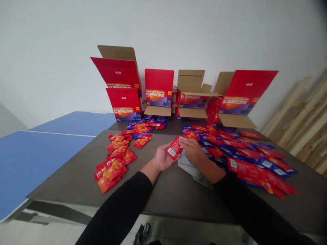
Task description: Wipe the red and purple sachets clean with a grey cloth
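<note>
A red sachet (174, 148) with a white barcode label lies in my left hand (162, 158), its palm turned up and fingers closed around it. My right hand (192, 150) presses a grey cloth (190, 167) against the sachet's right edge, and the cloth hangs down onto the table. To the left, red sachets with orange fruit pictures (112, 169) lie in overlapping rows. On the right side a large loose heap of red and blue sachets (245, 152) spreads over the table, close to my right forearm.
Open red cartons (124, 105) stand along the back by the wall, flaps raised. A smaller pile of red and blue sachets (140, 128) lies before them. A blue table-tennis table (61, 124) adjoins the dark table (76, 177) at left; wooden slats (304, 122) lean at right.
</note>
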A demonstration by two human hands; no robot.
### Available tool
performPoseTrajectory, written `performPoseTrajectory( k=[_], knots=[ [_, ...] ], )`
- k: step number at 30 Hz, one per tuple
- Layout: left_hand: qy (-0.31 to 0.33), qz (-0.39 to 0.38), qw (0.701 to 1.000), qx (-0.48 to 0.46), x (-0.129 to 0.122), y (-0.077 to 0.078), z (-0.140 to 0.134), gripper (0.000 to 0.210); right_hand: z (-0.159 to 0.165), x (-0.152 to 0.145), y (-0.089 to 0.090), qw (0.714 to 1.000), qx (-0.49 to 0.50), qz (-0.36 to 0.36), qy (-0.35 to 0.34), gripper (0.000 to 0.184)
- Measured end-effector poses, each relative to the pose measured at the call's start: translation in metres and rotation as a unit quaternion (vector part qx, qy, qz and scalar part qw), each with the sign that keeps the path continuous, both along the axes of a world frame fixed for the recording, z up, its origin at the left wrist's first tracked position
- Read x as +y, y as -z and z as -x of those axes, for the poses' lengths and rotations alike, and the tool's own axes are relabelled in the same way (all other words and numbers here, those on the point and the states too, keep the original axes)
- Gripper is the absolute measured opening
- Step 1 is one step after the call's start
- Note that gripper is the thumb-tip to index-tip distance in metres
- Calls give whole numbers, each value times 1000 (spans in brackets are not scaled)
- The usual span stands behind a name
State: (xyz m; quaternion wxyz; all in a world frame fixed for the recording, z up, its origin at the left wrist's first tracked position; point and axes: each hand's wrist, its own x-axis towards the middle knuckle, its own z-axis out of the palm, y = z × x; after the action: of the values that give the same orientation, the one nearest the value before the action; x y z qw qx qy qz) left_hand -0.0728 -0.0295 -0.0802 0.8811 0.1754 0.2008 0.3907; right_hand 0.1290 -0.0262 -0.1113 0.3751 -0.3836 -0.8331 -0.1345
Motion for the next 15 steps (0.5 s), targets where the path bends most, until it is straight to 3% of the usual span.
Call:
performPoseTrajectory(
  k=[5,10,15],
  knots=[
    [13,-13,1000,14,1,2,1,30,-10,4,-5,1000,26,3,17,40],
    [8,-44,999,-5,-1,0,1,43,-9,-6,-17,988,121,-25,93,38],
    [0,-70,996,-47,-3,-2,0,47,19,-33,-17,997,62,-27,-23,33]
  ],
)
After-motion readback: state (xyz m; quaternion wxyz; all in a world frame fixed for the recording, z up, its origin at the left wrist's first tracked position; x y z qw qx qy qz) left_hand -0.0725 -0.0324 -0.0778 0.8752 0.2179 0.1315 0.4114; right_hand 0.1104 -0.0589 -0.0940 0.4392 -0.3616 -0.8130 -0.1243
